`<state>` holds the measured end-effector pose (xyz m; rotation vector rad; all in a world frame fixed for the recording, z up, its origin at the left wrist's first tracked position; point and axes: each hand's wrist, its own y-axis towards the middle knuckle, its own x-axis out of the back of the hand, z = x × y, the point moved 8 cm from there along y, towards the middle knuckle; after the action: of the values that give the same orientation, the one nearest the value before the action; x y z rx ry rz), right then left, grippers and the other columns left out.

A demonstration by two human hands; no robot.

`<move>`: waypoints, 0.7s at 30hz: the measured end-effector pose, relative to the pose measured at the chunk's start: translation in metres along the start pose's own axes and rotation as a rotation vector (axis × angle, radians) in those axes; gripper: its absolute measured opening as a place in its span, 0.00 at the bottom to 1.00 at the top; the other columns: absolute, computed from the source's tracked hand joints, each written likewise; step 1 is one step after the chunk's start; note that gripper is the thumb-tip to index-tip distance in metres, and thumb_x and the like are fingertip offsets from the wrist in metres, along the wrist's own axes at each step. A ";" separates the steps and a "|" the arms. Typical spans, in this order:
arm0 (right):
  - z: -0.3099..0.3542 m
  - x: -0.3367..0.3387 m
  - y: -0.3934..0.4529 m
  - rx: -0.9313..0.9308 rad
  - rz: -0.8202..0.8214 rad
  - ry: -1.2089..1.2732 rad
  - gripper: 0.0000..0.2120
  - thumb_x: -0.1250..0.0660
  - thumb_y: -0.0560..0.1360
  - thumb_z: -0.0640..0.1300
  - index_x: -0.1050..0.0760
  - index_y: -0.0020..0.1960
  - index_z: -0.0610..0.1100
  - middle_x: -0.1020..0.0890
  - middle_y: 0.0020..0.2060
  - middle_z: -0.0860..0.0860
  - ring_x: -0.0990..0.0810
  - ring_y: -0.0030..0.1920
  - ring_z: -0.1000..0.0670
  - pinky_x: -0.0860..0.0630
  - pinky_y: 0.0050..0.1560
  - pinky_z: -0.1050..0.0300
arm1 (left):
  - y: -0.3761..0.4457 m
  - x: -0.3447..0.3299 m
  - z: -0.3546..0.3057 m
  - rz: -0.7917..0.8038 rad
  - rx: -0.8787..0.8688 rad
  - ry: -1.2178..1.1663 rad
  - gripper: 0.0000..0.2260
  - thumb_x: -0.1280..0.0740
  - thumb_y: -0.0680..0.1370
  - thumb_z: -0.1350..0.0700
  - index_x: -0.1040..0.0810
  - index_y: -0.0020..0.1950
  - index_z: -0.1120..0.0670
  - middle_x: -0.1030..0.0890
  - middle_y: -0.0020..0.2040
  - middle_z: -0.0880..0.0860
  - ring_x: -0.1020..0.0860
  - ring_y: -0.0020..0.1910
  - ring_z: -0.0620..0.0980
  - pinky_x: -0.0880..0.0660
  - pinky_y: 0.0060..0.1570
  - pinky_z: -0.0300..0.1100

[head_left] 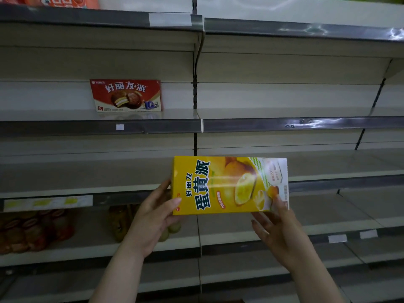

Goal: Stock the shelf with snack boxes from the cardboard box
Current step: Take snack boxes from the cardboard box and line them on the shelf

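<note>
Held between both hands: yellow snack box [229, 185], turned sideways so its print ran up the face, raised in front of the shelf [98, 126] unit. Left hand [153, 217] gripped the left end, thumb across the front near the lower corner, fingers hidden behind. Right hand [276, 226] gripped the lower right corner, thumb on the front, fingers curled below. Up and left of the grip, well apart: red snack box [126, 95], upright at the back of a higher shelf board. Down and left of the grip, behind the left forearm: jars [119, 221] on a lower board, blurred. Farther left on that board: round reddish packs [32, 228], too dim to identify.
</note>
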<state>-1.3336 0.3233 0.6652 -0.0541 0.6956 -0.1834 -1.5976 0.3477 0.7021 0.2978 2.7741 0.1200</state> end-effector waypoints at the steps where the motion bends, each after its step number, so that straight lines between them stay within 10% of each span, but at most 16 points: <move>1: 0.002 0.000 0.000 0.006 0.024 -0.020 0.45 0.17 0.50 0.57 0.27 0.65 0.51 0.16 0.52 0.47 0.14 0.45 0.48 0.19 0.40 0.53 | 0.001 -0.001 -0.002 0.018 0.004 0.006 0.47 0.16 0.53 0.45 0.30 0.69 0.49 0.18 0.58 0.58 0.19 0.56 0.57 0.19 0.51 0.49; 5: 0.019 -0.011 -0.001 0.132 0.176 -0.069 0.52 0.13 0.42 0.51 0.27 0.65 0.49 0.17 0.55 0.44 0.16 0.50 0.42 0.19 0.44 0.49 | 0.006 -0.005 -0.003 0.012 0.109 0.103 0.25 0.34 0.72 0.44 0.29 0.68 0.48 0.21 0.61 0.57 0.21 0.58 0.57 0.26 0.60 0.58; 8: 0.038 -0.029 -0.005 0.238 0.298 -0.242 0.46 0.13 0.45 0.47 0.27 0.60 0.59 0.20 0.57 0.45 0.18 0.55 0.41 0.19 0.47 0.46 | 0.008 0.006 0.017 -0.042 0.322 -0.019 0.33 0.43 0.70 0.31 0.27 0.68 0.48 0.22 0.63 0.58 0.24 0.62 0.62 0.28 0.58 0.64; 15: 0.059 -0.075 0.005 0.236 0.577 -0.800 0.40 0.27 0.65 0.26 0.29 0.62 0.65 0.21 0.57 0.53 0.19 0.55 0.49 0.20 0.50 0.50 | -0.001 0.028 0.047 -0.172 0.582 -0.302 0.25 0.35 0.75 0.40 0.23 0.64 0.56 0.20 0.58 0.67 0.23 0.57 0.71 0.28 0.58 0.68; 21: 0.070 -0.072 0.016 0.125 0.472 -0.695 0.28 0.34 0.74 0.31 0.28 0.66 0.57 0.21 0.62 0.52 0.18 0.56 0.46 0.19 0.51 0.49 | 0.009 0.032 0.011 -0.397 0.167 -0.284 0.12 0.37 0.79 0.55 0.22 0.60 0.53 0.18 0.52 0.61 0.19 0.49 0.59 0.21 0.45 0.53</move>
<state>-1.3407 0.3513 0.7623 0.1614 -0.0096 0.2423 -1.6212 0.3642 0.6824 -0.1858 2.5039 -0.2348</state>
